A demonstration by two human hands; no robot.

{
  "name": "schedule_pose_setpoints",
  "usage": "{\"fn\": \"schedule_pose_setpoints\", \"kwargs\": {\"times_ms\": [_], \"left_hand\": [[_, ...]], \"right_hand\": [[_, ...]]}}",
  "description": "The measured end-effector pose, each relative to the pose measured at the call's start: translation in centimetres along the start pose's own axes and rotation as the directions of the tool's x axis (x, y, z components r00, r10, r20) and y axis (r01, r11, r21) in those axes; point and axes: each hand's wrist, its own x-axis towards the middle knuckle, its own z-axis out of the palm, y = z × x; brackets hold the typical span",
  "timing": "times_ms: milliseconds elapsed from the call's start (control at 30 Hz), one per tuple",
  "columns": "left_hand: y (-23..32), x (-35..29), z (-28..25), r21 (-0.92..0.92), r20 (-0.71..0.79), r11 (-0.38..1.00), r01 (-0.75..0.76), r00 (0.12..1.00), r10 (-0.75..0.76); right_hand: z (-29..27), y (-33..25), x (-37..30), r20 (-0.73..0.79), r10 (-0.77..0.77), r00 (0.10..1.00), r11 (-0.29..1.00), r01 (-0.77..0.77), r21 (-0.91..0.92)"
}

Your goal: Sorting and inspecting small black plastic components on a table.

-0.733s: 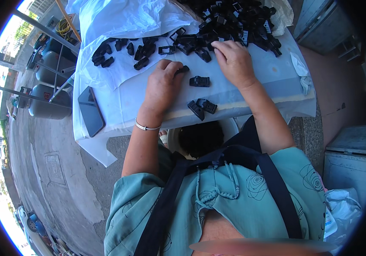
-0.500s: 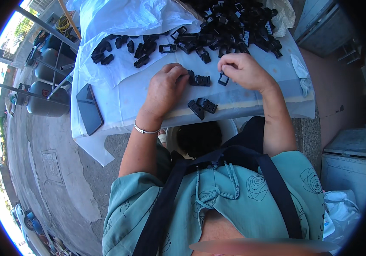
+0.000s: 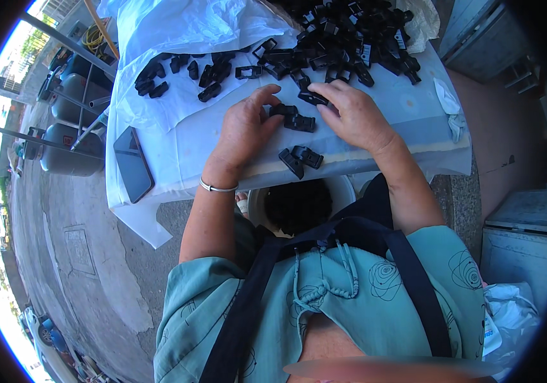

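Head view, looking down: from beside the table I see a person in a teal shirt (image 3: 385, 300) working with two bare hands over small black plastic parts. The right hand (image 3: 355, 118) pinches one dark plastic part (image 3: 312, 97) between thumb and fingers, just above the tabletop and near the middle of the work. The left hand (image 3: 238, 131), with a bracelet (image 3: 218, 187) at its wrist, has thumb and forefinger parted in a wide curve; a black piece (image 3: 281, 110) reaches into that gap, though I cannot tell whether the fingers touch it. That piece lies against a black housing (image 3: 299, 122), on the table between the two hands. Closer to the person, a slim black part (image 3: 291, 163) and a blocky black part (image 3: 307, 156) lie side by side near the edge of the white table cover (image 3: 178, 153). Beyond the hands rises a large heap of black parts (image 3: 344, 38), with a smaller cluster (image 3: 206, 75) to its left beside crumpled clear plastic sheeting (image 3: 197, 29). A dark smartphone (image 3: 133, 167) rests at the table's left edge; a pale bucket (image 3: 345, 196) with dark contents stands below the near edge.
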Motion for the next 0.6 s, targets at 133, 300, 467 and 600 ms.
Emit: {"fn": "schedule_pose_setpoints", "kwargs": {"times_ms": [133,300,467,600], "left_hand": [[0.4,0.2,0.4,0.008,0.002,1.000,-0.001,1.000,0.001],[0.1,0.1,0.4,-0.048,-0.008,0.999,0.016,1.000,-0.016],[-0.3,0.4,0.0,-0.054,0.042,0.998,0.036,0.999,-0.033],[-0.6,0.4,0.2,-0.077,0.044,0.996,0.048,0.998,-0.044]], "right_hand": [[1.7,-1.0,0.8,-0.086,-0.050,0.995,0.947,0.075,0.313],[2.5,-1.6,0.6,-0.149,-0.133,0.980,0.910,0.180,0.374],[2.8,-1.7,1.0,-0.171,-0.122,0.978,0.908,0.180,0.379],[2.8,-1.8,1.0,-0.218,-0.122,0.968,0.891,0.203,0.406]]}}
